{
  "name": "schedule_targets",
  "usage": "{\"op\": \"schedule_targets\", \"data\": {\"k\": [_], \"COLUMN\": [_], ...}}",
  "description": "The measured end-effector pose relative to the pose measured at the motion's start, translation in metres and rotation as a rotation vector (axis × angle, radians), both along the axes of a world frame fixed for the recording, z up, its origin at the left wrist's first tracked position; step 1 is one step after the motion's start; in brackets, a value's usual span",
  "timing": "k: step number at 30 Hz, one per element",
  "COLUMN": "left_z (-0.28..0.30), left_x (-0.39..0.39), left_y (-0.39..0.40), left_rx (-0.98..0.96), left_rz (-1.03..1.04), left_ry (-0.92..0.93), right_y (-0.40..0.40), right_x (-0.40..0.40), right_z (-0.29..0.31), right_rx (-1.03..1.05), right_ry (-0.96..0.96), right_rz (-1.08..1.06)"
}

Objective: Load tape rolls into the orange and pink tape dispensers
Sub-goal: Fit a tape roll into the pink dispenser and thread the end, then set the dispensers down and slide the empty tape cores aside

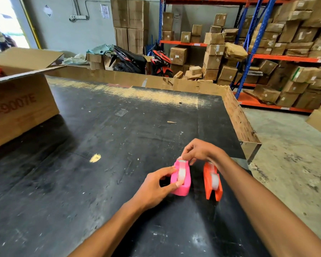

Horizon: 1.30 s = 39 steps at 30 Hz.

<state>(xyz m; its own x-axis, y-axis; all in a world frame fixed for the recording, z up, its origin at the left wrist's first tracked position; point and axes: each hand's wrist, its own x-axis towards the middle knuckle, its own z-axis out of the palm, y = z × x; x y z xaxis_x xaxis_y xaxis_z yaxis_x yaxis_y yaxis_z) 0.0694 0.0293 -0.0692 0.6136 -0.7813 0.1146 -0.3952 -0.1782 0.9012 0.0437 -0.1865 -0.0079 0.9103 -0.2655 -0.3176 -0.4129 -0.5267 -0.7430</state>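
A pink tape dispenser [183, 188] stands on the black table [100, 145] with a clear tape roll [181, 175] seated in its slot. My left hand [156, 188] grips the dispenser's left side, thumb on its near end. My right hand [200, 151] pinches at the metal cutter end of the pink dispenser, fingers closed on the tape end there. Just to the right stands an orange tape dispenser [212, 184] with a clear roll [215, 179] in it, its far end hidden under my right wrist.
A large open cardboard box [17, 104] sits on the table's left. A cardboard wall [237, 115] lines the far and right table edges. A small clear plastic piece [121, 112] lies mid-table. Shelves of boxes [285, 52] and parked scooters [137, 60] stand beyond.
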Motion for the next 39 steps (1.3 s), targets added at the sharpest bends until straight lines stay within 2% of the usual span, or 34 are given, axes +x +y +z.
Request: {"op": "schedule_targets", "data": {"k": [10,24,28,32,36,39], "left_z": [0.004,0.017,0.031,0.045,0.052,0.052], "left_x": [0.0,-0.011,-0.014,-0.026,-0.047,-0.065], "left_y": [-0.001,-0.002,0.008,0.024,0.046,0.062], "left_rx": [0.051,0.034,-0.015,-0.068,-0.098,-0.054], "left_rz": [-0.006,0.087,0.169,0.165,0.064,-0.054], "left_ry": [-0.011,0.069,-0.072,-0.164,-0.259,-0.254], "right_y": [-0.001,0.013,0.033,0.058,0.084,0.104], "right_x": [0.004,-0.044,-0.075,-0.116,-0.159,-0.19], "right_z": [-0.003,0.027,0.043,0.054,0.059,0.057], "right_rx": [-0.016,-0.204,-0.288,-0.339,-0.406,-0.394], "right_ry": [0.076,-0.125,-0.213,-0.235,-0.202,-0.158], "right_rz": [-0.002,-0.094,-0.13,-0.156,-0.18,-0.201]}}
